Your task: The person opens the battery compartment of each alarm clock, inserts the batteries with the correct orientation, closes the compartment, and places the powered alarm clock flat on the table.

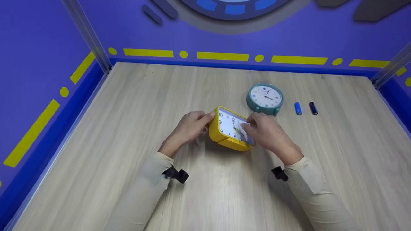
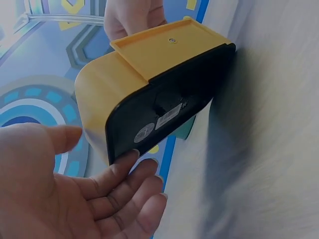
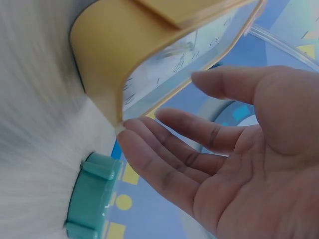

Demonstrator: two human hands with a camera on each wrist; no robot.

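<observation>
A yellow square alarm clock [image 1: 237,142] is tilted face-up above the wooden table, its left side raised. Its black back [image 2: 169,94], with a barcode label, shows in the left wrist view. My left hand [image 1: 192,125] pinches the clock's left edge, thumb on the yellow side and fingers at the back rim. At the clock's right edge is my right hand [image 1: 268,131], fingers loosely bent. In the right wrist view a fingertip touches the corner of the frame, while the thumb [image 3: 229,84] stands apart from the clear front.
Behind the right hand a round teal alarm clock [image 1: 265,98] lies face-up. To its right lie a blue battery [image 1: 298,108] and a black battery [image 1: 313,108]. Blue walls [image 1: 224,41] with yellow markings border the wooden table [image 1: 154,93].
</observation>
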